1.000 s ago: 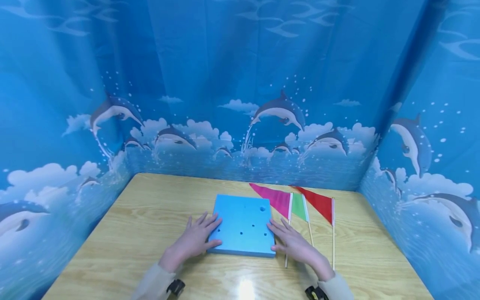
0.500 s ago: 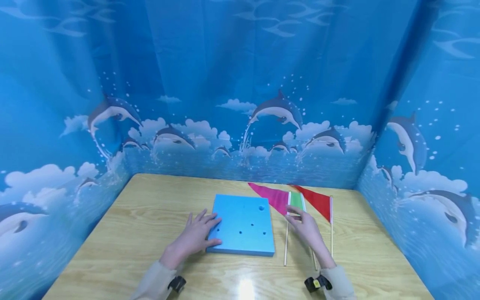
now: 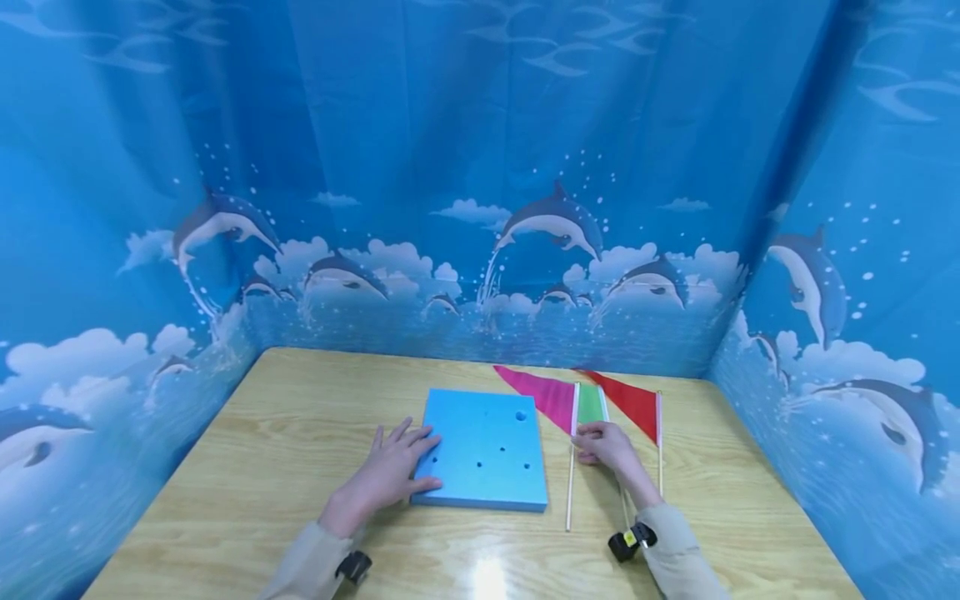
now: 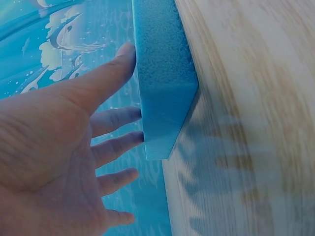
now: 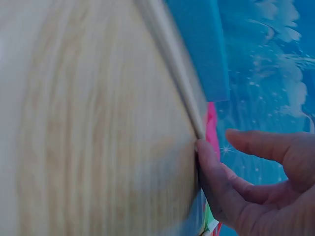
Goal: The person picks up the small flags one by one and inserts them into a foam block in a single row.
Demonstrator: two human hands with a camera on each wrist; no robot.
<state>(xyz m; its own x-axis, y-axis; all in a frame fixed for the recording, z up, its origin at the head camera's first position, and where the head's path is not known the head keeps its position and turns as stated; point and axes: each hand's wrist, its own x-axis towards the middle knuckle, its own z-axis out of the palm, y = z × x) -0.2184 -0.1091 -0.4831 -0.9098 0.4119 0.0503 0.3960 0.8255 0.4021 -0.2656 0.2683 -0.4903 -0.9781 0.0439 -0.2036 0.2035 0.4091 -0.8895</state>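
Observation:
A square blue foam block (image 3: 487,433) with several small holes lies on the table. My left hand (image 3: 382,473) rests on its left edge with fingers spread; in the left wrist view, the thumb and two fingertips meet the block's face. My right hand (image 3: 606,447) is at the pink pennant flag (image 3: 551,398), just below the cloth. In the right wrist view, the index fingertip touches that flag's stick (image 5: 179,73), while the thumb stands apart from it. A green flag (image 3: 590,403) lies partly under the pink one, its stick partly hidden by my right hand.
Right of the green flag lies a red pennant flag (image 3: 633,406), its stick running toward me behind my right forearm. The wooden table (image 3: 300,417) is enclosed at the back and sides by a blue dolphin-print curtain (image 3: 420,167).
My right hand has left the block's right edge, moved right over the flags, and come down to the pink flag's stick. The left hand has stayed on the block.

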